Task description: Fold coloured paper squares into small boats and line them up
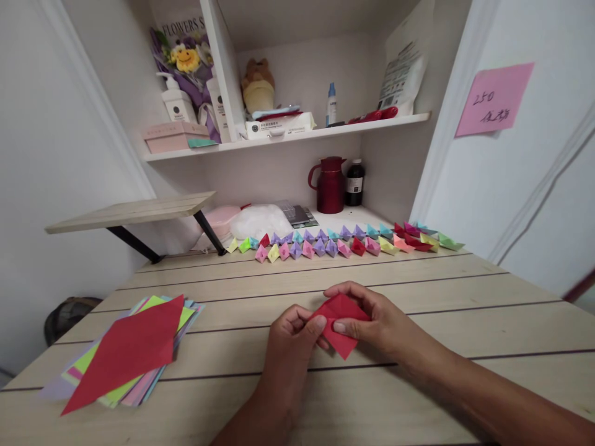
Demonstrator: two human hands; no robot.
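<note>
A piece of folded red paper (344,342) is held between both hands, a little above the table, with one corner pointing down toward me. My left hand (294,331) pinches its left edge, thumb on top and fingers beneath. On the other side, my right hand (372,313) grips the paper with the thumb pressed on its face and the fingers behind the upper edge. To the left lies a stack of coloured paper sheets (160,303), with a red sheet (134,344) on top. Beyond my hands, small folded paper boats (344,248) stand in two rows.
The wooden table (223,347) has dark seams across it. A raised wooden shelf (134,210) on black legs stands at the back left. Behind the boats are a red jug (331,186), a dark bottle (355,183) and a white plastic bag (263,222).
</note>
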